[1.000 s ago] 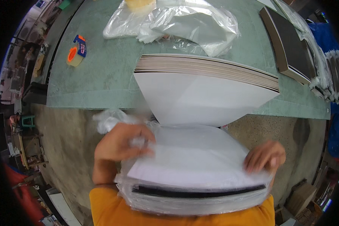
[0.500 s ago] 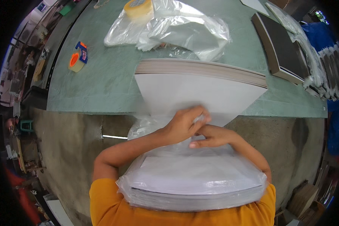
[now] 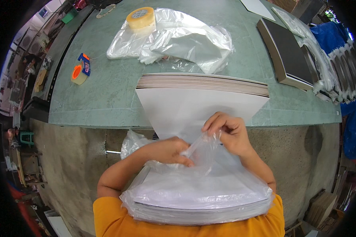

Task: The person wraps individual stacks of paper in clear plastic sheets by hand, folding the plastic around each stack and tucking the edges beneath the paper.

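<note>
Both hands meet over the person's lap: the left hand is curled shut around the gathered mouth of a clear plastic bag, and the right hand pinches the same bunched film between thumb and fingertips. The bag holds a thick stack of white sheets and lies against an orange shirt, just below the hands. Beyond the hands a green table over a concrete floor bears a second stack of white boards, with loose plastic bags, a tan tape roll and an orange tape dispenser farther off.

Place: a packing workshop is shown.
Bench: green, beyond the hands.
Evidence: tape rolls, plastic bags and stacked white sheets are laid out.
</note>
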Available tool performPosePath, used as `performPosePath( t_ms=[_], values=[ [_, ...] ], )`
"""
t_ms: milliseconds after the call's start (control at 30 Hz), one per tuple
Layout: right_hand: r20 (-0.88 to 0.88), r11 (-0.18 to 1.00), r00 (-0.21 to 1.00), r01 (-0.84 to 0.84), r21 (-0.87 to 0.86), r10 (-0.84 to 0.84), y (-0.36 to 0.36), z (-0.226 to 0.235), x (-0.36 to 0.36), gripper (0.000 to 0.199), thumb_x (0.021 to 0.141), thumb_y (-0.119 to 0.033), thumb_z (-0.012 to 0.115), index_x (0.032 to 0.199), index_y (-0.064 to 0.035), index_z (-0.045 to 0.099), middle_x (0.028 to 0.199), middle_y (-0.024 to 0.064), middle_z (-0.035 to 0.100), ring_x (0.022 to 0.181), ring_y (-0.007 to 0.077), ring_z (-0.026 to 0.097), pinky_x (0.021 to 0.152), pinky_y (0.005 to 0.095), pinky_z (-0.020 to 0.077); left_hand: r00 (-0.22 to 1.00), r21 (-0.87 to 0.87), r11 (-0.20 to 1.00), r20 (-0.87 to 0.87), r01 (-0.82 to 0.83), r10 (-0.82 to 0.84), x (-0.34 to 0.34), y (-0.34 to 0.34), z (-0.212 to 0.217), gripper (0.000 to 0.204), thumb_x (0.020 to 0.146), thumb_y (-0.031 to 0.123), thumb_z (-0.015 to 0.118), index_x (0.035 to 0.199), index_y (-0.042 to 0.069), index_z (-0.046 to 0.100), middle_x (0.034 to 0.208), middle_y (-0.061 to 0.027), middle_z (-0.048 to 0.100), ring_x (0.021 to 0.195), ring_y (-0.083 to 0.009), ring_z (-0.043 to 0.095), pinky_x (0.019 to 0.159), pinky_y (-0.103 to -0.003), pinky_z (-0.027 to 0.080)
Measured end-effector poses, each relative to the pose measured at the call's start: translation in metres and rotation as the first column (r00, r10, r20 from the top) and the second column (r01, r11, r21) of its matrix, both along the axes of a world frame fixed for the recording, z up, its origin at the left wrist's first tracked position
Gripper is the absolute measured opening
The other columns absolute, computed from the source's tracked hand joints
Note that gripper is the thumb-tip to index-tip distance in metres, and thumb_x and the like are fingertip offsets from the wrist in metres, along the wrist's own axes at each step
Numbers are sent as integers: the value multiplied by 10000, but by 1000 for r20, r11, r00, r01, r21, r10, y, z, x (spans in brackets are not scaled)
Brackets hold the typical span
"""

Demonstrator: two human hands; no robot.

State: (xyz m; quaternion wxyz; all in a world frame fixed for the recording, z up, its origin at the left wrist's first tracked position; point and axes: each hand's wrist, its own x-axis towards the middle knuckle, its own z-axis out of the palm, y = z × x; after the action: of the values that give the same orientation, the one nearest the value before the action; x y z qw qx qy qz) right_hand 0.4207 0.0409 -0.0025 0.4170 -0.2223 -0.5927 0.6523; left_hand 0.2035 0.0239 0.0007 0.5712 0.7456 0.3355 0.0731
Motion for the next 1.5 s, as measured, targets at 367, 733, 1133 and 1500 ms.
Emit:
performPosePath(
  t_ms=[367, 733, 1133, 1500],
  values=[
    [474, 895, 777, -253, -367, 414, -20, 8, 9, 275, 697, -140, 700, 898, -9, 568, 795, 26, 569, 694, 84, 510, 617, 210, 407, 842, -90, 840, 29, -534, 539, -5, 17, 25, 353, 816, 301, 554, 948, -26, 565, 785, -95, 593, 728, -144, 536, 660, -279, 424],
    [140, 968, 988, 95, -231, -63, -9, 12, 8, 145, 705, -81, 688, 706, -17, 558, 662, -3, 553, 614, 37, 491, 542, 178, 396, 863, 118, 855, 73, -506, 500, -26, 15, 23, 314, 791, 268, 585, 924, -13, 543, 812, -118, 569, 724, -192, 531, 667, -310, 423],
    [-84, 859, 985, -171, -483, 149, -5, 50, 2, 191, 759, -157, 640, 706, 14, 572, 591, 43, 554, 529, 90, 523, 458, 207, 406, 879, 372, 800, 274, -471, 390, -14, -14, 95, 206, 647, 136, 697, 778, 40, 573, 714, -23, 557, 660, -95, 506, 581, -202, 373],
    [-192, 855, 980, -140, -500, 49, -7, 27, 26, 238, 786, -192, 613, 696, 22, 563, 614, 52, 562, 544, 110, 527, 485, 245, 424, 290, 455, 190, 161, -870, 943, -102, 17, 52, 132, 774, 120, 572, 701, 13, 546, 605, 21, 507, 590, -51, 456, 522, -206, 372]
  ],
)
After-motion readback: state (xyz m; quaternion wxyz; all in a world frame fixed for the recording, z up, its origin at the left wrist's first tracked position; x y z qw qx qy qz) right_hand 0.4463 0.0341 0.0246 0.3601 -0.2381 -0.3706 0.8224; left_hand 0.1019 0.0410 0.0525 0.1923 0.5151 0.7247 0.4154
